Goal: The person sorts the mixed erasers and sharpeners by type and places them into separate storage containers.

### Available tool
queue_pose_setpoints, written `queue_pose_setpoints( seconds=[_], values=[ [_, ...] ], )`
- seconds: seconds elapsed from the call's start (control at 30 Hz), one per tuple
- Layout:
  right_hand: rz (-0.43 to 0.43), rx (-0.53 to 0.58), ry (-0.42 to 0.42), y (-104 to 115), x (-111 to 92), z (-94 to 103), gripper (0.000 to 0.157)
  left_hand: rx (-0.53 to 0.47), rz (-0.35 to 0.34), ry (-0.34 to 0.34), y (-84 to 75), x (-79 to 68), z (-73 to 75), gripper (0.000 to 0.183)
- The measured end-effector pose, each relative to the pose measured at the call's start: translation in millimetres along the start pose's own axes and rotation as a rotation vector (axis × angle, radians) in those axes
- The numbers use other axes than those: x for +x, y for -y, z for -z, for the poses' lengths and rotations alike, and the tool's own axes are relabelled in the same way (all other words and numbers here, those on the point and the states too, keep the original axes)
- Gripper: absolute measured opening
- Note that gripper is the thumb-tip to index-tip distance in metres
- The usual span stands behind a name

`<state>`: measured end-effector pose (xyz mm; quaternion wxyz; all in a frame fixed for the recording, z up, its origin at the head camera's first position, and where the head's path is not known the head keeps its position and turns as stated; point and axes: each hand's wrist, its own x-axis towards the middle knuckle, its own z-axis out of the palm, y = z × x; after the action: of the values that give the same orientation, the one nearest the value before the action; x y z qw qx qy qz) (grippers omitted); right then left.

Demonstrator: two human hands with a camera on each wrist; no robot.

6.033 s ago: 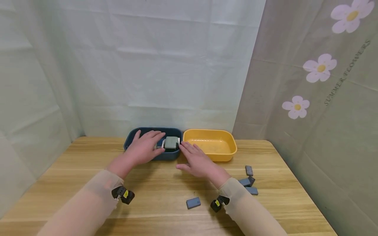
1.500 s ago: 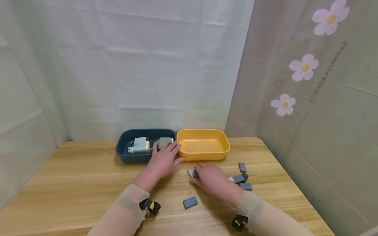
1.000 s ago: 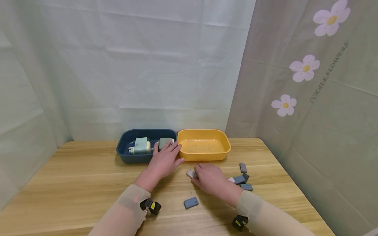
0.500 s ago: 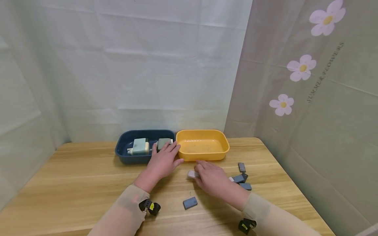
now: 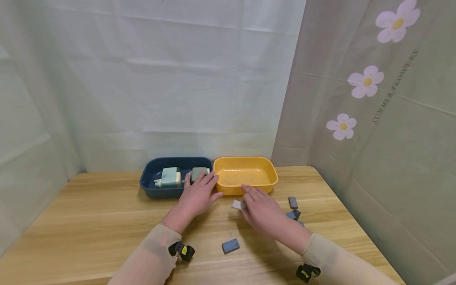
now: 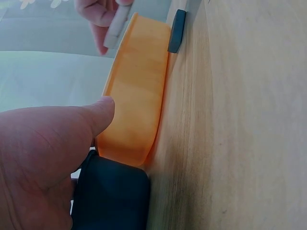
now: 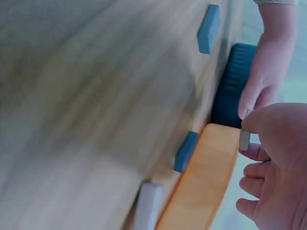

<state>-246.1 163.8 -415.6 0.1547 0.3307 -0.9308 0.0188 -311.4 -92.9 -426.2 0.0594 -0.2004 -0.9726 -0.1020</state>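
Observation:
My right hand (image 5: pixel 265 213) pinches a small pale grey block (image 5: pixel 238 204) between thumb and fingers, its fingertips at the near wall of the yellow basin (image 5: pixel 246 190). The right wrist view has the same block above the table, level with the basin's rim. My left hand (image 5: pixel 197 198) lies with fingers spread over the near right rim of the dark blue basin (image 5: pixel 160 192). In that basin are a pale green boxy thing (image 5: pixel 169 177) with a cream end and prongs, and a darker green one (image 5: pixel 198 173), partly hidden by the left fingers.
A blue-grey block (image 5: pixel 230 246) lies alone near the front. More blocks, such as a dark one (image 5: pixel 293 202), lie on the right beyond the right hand; the forearm hides part of them. Another pale block (image 7: pixel 147 206) shows in the right wrist view. A curtain (image 5: pixel 213 79) hangs behind the table.
My right hand has lifted the pale block off the table and moved toward the yellow basin. Since six seconds ago my left hand has shifted right along the blue basin and stayed there.

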Motion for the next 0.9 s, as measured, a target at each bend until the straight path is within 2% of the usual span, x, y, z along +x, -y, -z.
queue_pose_setpoints(
  seconds=[0.23, 0.57, 0.9],
  values=[
    [0.026, -0.029, -0.07, -14, 9, 8.2, 0.027, 0.016, 0.0, -0.009, 0.3, -1.3, -2.1, 0.074],
    [0.008, -0.06, -0.087, -37, 31, 20.3, 0.026, -0.006, 0.014, 0.008, 0.0, 0.1, -1.8, 0.074],
    [0.0, -0.051, -0.093, -44, 54, 22.2, 0.024, -0.001, 0.019, 0.008, 1.0, 1.2, -2.8, 0.074]
  ],
)
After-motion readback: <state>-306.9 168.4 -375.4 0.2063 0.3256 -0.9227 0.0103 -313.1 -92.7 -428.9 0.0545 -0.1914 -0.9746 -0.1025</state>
